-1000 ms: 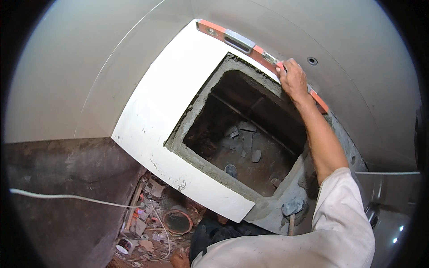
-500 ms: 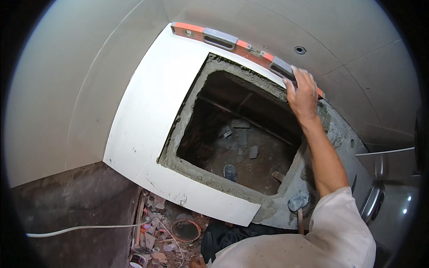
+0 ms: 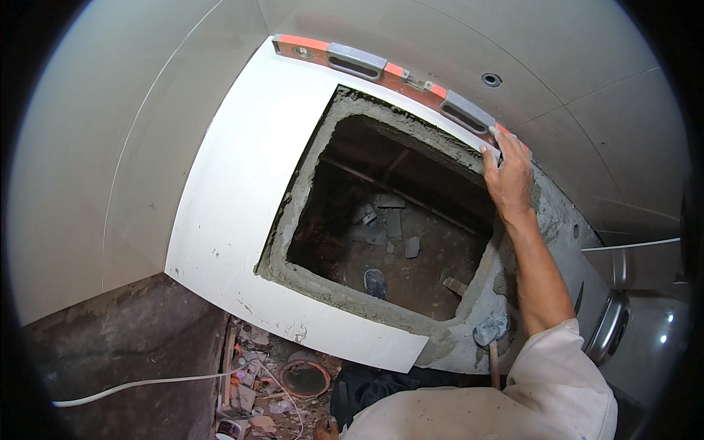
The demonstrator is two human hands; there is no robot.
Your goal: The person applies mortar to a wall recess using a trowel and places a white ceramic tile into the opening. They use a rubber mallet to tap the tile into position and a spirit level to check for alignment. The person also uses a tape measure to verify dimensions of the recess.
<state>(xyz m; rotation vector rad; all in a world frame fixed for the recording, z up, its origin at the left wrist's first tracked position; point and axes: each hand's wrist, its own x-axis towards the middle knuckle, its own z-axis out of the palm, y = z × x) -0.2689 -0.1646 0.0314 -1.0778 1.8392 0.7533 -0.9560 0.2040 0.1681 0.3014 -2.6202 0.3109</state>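
A long orange and grey spirit level (image 3: 396,77) lies along the far edge of the white slab (image 3: 235,191), against the tiled wall. My right hand (image 3: 510,172) is at its right end, fingers bent over the level and thumb on the near side, by the slab's edge. The slab frames a square opening with a rough wet-looking mortar rim (image 3: 323,121). At the bottom edge of the picture, a small part of my left hand (image 3: 325,429) shows; its fingers are mostly hidden.
A hammer (image 3: 491,330) with a wooden handle rests on the grey concrete at the right. Broken tile pieces (image 3: 394,224) and a shoe (image 3: 375,283) show down in the opening. Below left are a round bucket (image 3: 305,378), rubble and a white hose (image 3: 139,383). A metal sink (image 3: 653,330) stands at the right.
My right hand has slid right and slightly down, from beside the level's right grip to its end. The view has shifted slightly; the level stays along the slab's far edge.
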